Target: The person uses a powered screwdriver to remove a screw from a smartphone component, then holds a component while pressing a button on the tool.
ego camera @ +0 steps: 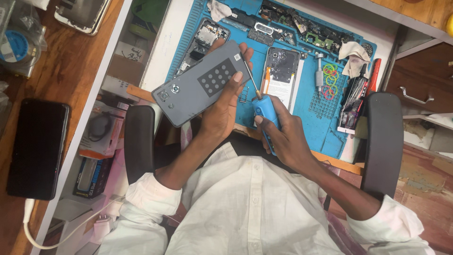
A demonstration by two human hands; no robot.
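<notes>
Phone back cover (200, 89), grey, is gripped in the left hand (222, 111) above the blue mat's (325, 127) near edge. Right hand (283, 134) clasps a blue screwdriver (261, 107), its tip seemingly touching the cover's corner.

Left hand (222, 111) is raised with the forearm angled upward, fingers curled in a grip, thumb stretched out. Right hand (283, 134) is closed in a fist, wrist bent inward, both white sleeves rolled.
</notes>
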